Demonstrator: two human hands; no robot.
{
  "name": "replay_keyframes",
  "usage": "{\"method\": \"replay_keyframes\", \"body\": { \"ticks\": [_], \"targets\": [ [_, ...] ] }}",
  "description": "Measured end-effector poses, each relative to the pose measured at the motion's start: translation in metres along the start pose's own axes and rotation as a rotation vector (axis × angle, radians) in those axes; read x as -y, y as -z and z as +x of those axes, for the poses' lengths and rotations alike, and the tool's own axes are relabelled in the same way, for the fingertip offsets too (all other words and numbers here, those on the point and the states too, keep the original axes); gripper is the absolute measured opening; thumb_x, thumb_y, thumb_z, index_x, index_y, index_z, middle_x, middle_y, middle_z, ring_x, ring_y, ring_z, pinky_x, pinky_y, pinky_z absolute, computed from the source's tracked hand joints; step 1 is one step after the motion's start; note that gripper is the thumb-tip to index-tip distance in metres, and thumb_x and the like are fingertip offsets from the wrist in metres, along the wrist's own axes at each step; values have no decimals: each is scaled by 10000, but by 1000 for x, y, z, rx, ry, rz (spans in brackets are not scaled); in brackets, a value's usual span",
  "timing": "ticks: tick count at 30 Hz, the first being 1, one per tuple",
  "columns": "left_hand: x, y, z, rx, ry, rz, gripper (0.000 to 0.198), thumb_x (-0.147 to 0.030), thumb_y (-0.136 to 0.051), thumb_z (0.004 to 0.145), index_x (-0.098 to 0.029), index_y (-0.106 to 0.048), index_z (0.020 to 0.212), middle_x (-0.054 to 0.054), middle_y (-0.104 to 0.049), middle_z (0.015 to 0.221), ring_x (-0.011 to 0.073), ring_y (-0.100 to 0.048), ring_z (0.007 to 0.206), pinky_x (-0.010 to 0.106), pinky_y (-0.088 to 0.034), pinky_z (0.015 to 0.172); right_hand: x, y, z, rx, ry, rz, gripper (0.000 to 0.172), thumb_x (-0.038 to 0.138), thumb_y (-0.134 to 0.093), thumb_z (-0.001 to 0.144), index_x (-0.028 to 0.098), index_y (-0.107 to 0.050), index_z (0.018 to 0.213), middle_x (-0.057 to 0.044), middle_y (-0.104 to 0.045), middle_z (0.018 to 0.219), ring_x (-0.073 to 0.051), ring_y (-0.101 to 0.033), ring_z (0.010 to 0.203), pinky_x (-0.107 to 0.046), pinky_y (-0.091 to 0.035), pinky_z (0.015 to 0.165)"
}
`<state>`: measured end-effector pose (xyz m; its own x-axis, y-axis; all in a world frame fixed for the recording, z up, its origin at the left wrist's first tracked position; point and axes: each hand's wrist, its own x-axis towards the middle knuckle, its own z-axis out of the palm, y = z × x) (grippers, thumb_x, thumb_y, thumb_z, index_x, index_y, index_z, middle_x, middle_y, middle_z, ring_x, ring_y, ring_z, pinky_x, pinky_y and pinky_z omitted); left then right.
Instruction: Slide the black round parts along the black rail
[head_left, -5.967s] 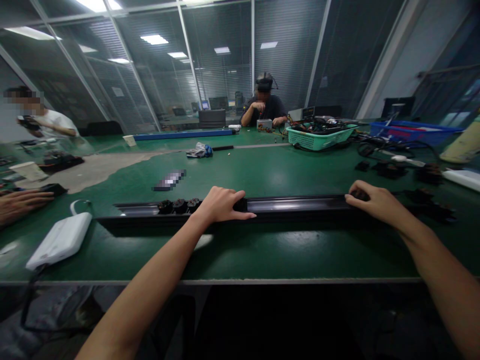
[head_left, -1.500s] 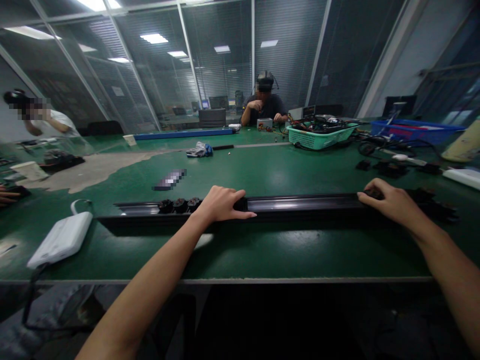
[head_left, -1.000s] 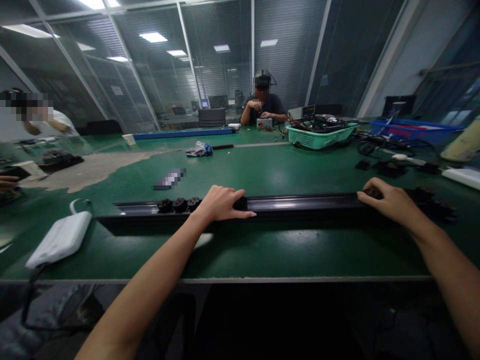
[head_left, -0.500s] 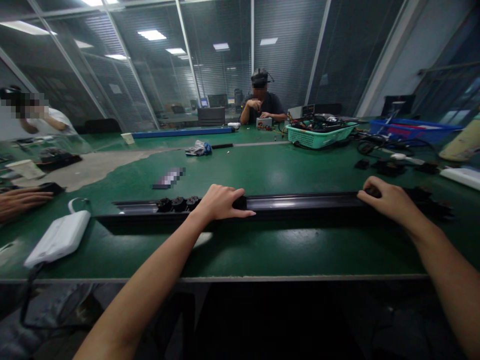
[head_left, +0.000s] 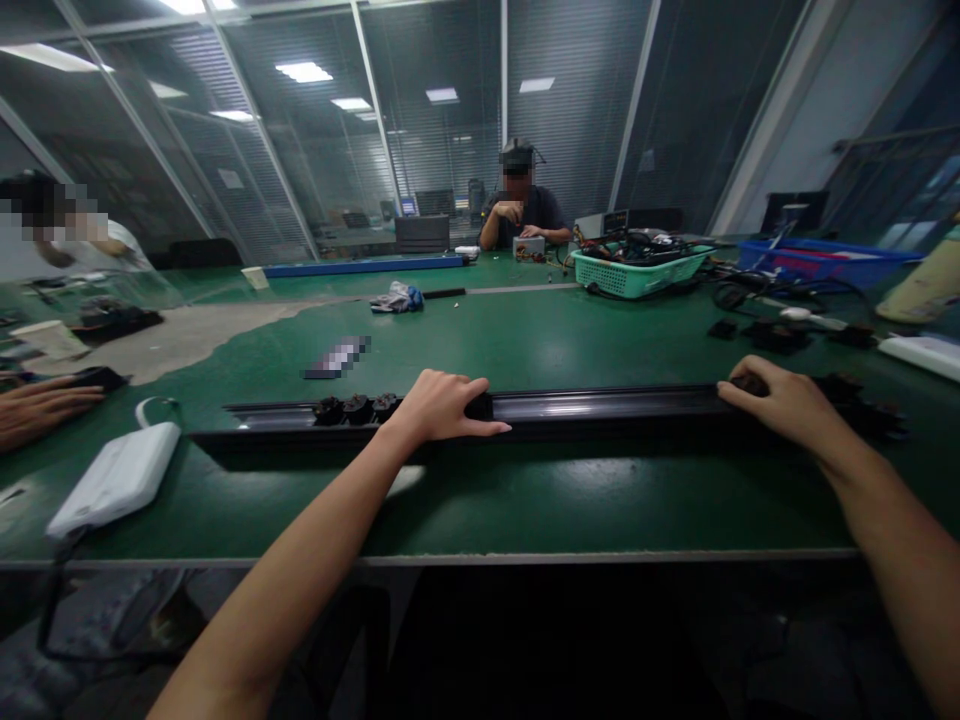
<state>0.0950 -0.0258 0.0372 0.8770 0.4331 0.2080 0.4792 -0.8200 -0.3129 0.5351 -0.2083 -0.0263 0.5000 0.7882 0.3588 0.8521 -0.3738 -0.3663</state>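
A long black rail (head_left: pixel 600 408) lies crosswise on the green table (head_left: pixel 525 500), with several small black socket modules (head_left: pixel 358 408) seated in its left part. My left hand (head_left: pixel 442 408) rests on top of the rail near its middle, fingers curled over a black module. My right hand (head_left: pixel 780 402) is closed over a small black part at the rail's right end. More black modules (head_left: pixel 862 405) lie just beyond that end.
A white box with a cable (head_left: pixel 112 480) sits at the left. Another person's hand (head_left: pixel 41 408) rests at the far left edge. A teal basket (head_left: pixel 637 270) and a blue crate (head_left: pixel 825 262) stand at the back right. One person sits opposite, another at the left.
My right hand has slid a little rightward along the rail since six seconds ago. The left hand has stayed put. The other person's hand at the left has come back into view.
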Motion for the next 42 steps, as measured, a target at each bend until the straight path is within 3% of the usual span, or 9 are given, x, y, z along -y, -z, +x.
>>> {"method": "replay_keyframes", "body": {
  "ticks": [7,20,42],
  "targets": [
    [-1,-1,-1,-4,14,-3,752,-852,-264,782,-201,-610,931,79,-706,816,206,-638,692,283,-210,549,6,2,-2,-4,-10,8,354,579,-516,679,244,-536,791,-45,-612,772,-219,-561,700,-322,-391,660],
    [-1,1,-1,12,1,7,750,-848,-258,787,-198,-606,920,77,-702,805,211,-640,689,283,-204,540,-13,-4,4,18,-20,-31,407,640,-526,713,257,-541,851,-43,-632,808,-231,-589,729,-326,-412,675],
    [-1,3,-1,-1,14,-16,750,-852,-272,779,-200,-614,920,78,-700,797,200,-628,670,281,-216,548,-1,1,1,22,0,-10,360,595,-516,713,249,-534,813,-42,-625,792,-226,-579,725,-320,-399,661]
  ]
}}
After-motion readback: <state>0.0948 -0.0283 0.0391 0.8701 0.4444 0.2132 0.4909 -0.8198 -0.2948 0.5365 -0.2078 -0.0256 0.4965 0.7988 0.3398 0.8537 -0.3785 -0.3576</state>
